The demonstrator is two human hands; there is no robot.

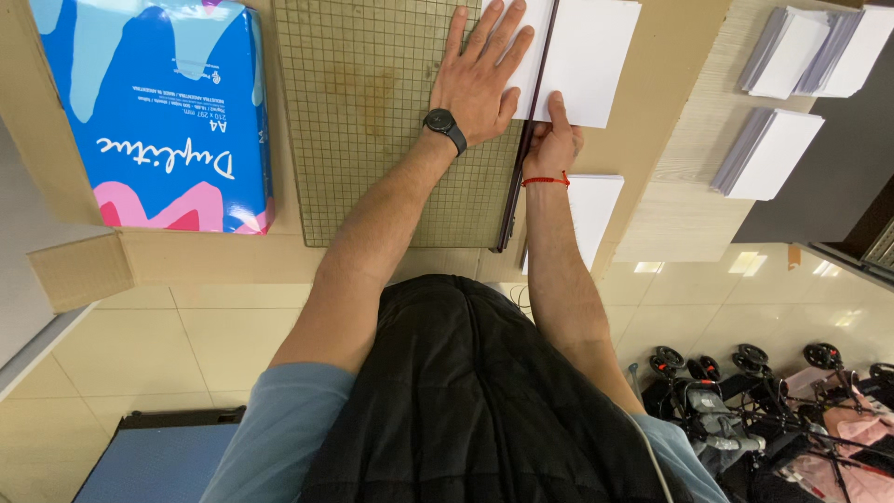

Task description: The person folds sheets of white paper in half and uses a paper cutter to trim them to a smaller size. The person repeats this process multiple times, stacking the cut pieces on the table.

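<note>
Closest to the camera is the black quilted vest (466, 391) over light blue sleeves, with both bare forearms reaching out toward 12 o'clock. The left hand (477, 79), black round wristwatch (443, 123) on that wrist, lies flat with fingers spread, pressing the white paper sheet (582, 56) down on the green gridded cutting board (372, 112) of a paper trimmer. The right hand (554, 140), red string bracelet (546, 181) on its wrist, sits just beside it at 3 o'clock, curled on the trimmer's dark blade arm (521, 168), thumb resting on the sheet. So the two hands are nearly touching. A blue-and-pink wrapped paper ream (158, 102) lies at 9 o'clock on the beige desk (233, 256). Small stacks of cut white cards (768, 154) sit at 2 o'clock, another white stack (596, 210) right of the right wrist.
</note>
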